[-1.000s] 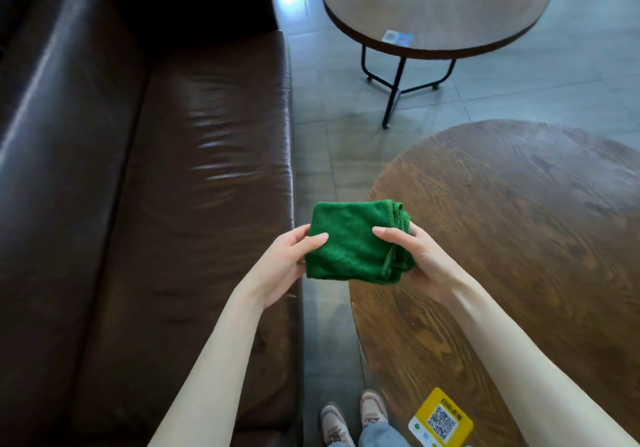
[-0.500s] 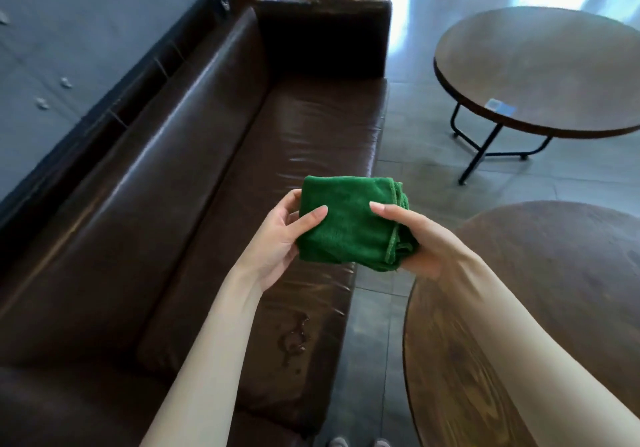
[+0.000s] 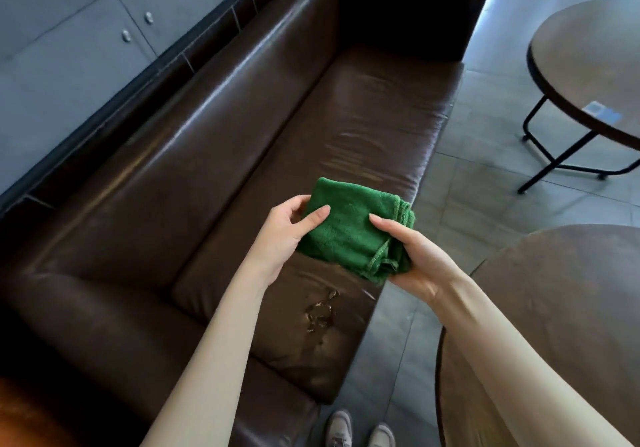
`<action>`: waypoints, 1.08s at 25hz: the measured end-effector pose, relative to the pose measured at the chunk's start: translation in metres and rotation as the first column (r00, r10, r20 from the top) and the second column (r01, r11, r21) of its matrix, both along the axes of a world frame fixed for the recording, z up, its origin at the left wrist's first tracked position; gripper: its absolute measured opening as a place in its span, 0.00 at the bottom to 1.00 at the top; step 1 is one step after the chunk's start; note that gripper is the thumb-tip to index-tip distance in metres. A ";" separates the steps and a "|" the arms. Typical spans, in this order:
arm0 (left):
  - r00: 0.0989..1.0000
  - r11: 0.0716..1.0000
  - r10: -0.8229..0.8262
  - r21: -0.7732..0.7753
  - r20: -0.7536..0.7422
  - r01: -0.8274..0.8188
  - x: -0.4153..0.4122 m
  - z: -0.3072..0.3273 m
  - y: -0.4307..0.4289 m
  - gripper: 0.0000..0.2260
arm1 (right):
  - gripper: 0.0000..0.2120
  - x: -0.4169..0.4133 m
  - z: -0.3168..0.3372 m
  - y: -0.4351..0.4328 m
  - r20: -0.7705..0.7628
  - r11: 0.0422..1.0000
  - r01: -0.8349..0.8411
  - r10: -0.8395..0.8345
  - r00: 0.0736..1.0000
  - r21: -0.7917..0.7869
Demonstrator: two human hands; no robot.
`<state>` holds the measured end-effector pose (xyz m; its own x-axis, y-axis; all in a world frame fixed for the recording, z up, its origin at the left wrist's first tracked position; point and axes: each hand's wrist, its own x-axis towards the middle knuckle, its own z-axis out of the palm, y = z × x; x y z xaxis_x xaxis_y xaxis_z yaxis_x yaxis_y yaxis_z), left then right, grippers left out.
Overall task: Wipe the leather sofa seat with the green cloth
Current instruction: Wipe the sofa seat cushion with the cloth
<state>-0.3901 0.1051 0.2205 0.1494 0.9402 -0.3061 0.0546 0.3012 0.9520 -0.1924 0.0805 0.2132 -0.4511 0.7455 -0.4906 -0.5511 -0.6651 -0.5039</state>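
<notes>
A folded green cloth (image 3: 349, 232) hangs in the air above the front edge of the dark brown leather sofa seat (image 3: 363, 128). My left hand (image 3: 284, 235) grips the cloth's left edge with thumb on top. My right hand (image 3: 415, 259) holds its right, bunched edge from below. The cloth does not touch the seat. A wet, shiny spill (image 3: 320, 313) lies on the seat just below the cloth, near the front edge.
The sofa backrest (image 3: 194, 141) runs along a grey wall, with an armrest (image 3: 412, 10) at the far end. A round wooden table (image 3: 561, 325) stands close on my right; another round table (image 3: 595, 62) on black legs stands further back. Grey tiled floor lies between.
My view has swung left from the table towards the sofa. Both hands keep hold of the cloth, which now sits over the seat's front edge instead of the floor gap.
</notes>
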 end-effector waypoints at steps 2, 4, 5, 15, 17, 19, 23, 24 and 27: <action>0.999 0.999 0.025 0.026 -0.035 -0.024 -0.006 -0.011 -0.003 0.11 | 0.16 -0.007 -0.010 0.000 0.000 1.000 -0.007 0.007 1.000 -0.011; 0.994 0.996 0.062 0.072 -0.089 -0.055 -0.011 -0.020 -0.005 0.10 | 0.15 -0.012 -0.019 0.000 0.001 1.000 -0.009 0.009 1.000 -0.016; 0.990 0.994 0.073 0.090 -0.117 -0.063 -0.013 -0.024 -0.006 0.11 | 0.15 -0.015 -0.023 0.000 -0.003 1.000 -0.006 0.006 1.000 -0.022; 0.961 0.989 0.107 0.131 -0.257 -0.075 -0.025 -0.077 -0.001 0.15 | 0.12 -0.032 -0.080 0.009 -0.001 0.997 0.032 -0.033 0.999 -0.069; 0.959 0.990 0.118 0.110 -0.257 -0.093 -0.031 -0.095 -0.001 0.14 | 0.13 -0.037 -0.101 0.010 0.005 0.996 0.018 -0.017 1.000 -0.089; 0.959 0.991 0.127 0.082 -0.254 -0.109 -0.037 -0.117 -0.002 0.13 | 0.13 -0.043 -0.126 0.011 0.022 0.994 0.003 -0.001 1.000 -0.109; 0.967 0.987 0.154 -0.021 -0.204 -0.161 -0.051 -0.154 -0.007 0.12 | 0.13 -0.050 -0.165 0.016 0.161 0.992 -0.016 0.036 0.986 -0.129; 0.967 0.982 0.167 -0.055 -0.190 -0.181 -0.054 -0.164 -0.009 0.12 | 0.12 -0.052 -0.175 0.018 0.191 0.992 -0.023 0.047 0.981 -0.124; 0.961 0.964 0.210 -0.126 -0.178 -0.234 -0.065 -0.189 -0.013 0.14 | 0.10 -0.060 -0.203 0.024 0.275 0.994 -0.059 0.082 0.958 -0.093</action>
